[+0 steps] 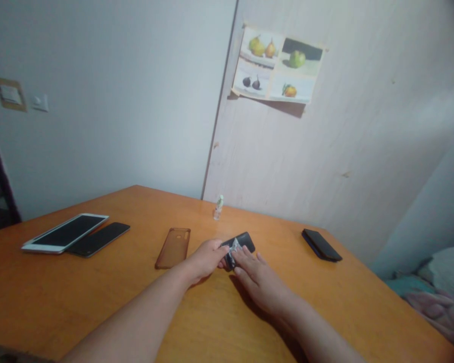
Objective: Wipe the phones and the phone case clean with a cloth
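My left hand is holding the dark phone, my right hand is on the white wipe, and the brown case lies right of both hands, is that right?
Not quite: in the head view the brown case lies left of your left hand and right hand, not right. The left hand does hold the dark phone, and the right hand is on the white wipe.

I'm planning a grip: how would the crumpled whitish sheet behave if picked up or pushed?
The sheet would probably be floppy, since it creases into a peak on the black device. It looks thin, so likely light. Its irregular folds suggest bunching rather than rolling under the right hand.
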Demonstrator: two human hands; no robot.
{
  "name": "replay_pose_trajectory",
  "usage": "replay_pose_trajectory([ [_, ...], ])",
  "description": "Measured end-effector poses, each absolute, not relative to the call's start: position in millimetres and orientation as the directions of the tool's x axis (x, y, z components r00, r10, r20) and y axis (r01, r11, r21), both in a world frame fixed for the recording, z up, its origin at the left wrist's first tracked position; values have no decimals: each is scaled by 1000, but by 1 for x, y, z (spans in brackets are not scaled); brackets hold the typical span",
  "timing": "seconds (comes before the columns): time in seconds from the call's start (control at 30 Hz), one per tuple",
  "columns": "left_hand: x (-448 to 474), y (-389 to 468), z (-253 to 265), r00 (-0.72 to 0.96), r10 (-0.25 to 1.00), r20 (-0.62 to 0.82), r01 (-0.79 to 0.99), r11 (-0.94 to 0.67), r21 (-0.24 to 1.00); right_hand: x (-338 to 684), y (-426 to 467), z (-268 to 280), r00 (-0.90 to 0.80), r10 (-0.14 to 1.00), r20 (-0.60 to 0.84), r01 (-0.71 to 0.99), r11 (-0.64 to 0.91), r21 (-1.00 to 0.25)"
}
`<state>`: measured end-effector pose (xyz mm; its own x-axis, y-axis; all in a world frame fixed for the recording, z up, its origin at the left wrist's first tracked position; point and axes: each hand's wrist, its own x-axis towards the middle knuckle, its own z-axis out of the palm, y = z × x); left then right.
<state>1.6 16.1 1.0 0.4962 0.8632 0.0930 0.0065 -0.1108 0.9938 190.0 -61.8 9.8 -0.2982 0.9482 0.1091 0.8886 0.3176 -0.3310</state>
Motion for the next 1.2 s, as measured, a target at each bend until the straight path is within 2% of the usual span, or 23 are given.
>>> replay_pose_trajectory([
  [0.2, 1, 13, 5, 526, 848, 64, 6, -80, 997, 207, -50, 9, -29, 998, 59, 955, 45, -293],
  [0.27, 2, 15, 4, 521, 852, 58, 13, -76, 997, 205, -51, 9, -78, 995, 67, 950, 95, -298],
  [0.37, 2, 16, 3, 512, 857, 54, 25, -78, 997, 195, -58, 10, -261, 960, 99, 900, 279, -336],
  [0.43, 1, 16, 3, 516, 855, 50, 30, -77, 997, 193, -59, 11, -299, 947, 114, 880, 320, -350],
  [0.63, -1, 13, 7, 545, 838, 30, 32, -56, 998, 213, -46, 8, 48, 996, 78, 953, -22, -302],
  [0.7, -1, 12, 7, 548, 836, 34, 23, -56, 998, 210, -48, 8, -3, 996, 93, 949, 32, -312],
  [0.83, -2, 11, 7, 558, 829, 39, 11, -54, 998, 195, -57, 10, -260, 953, 158, 884, 300, -357],
  [0.9, -2, 10, 8, 568, 823, 33, 11, -48, 999, 197, -57, 11, -241, 957, 162, 887, 285, -363],
  [1.0, -2, 9, 9, 583, 812, 23, 15, -39, 999, 212, -49, 8, -37, 990, 134, 932, 82, -353],
  [1.07, -2, 9, 9, 587, 809, 23, 14, -38, 999, 217, -45, 6, 37, 992, 121, 941, 6, -338],
  [1.13, -1, 9, 9, 582, 812, 29, 9, -42, 999, 214, -47, 6, -32, 991, 130, 941, 73, -330],
  [1.2, -1, 10, 8, 574, 818, 37, 4, -48, 999, 205, -52, 7, -187, 970, 154, 915, 229, -331],
])
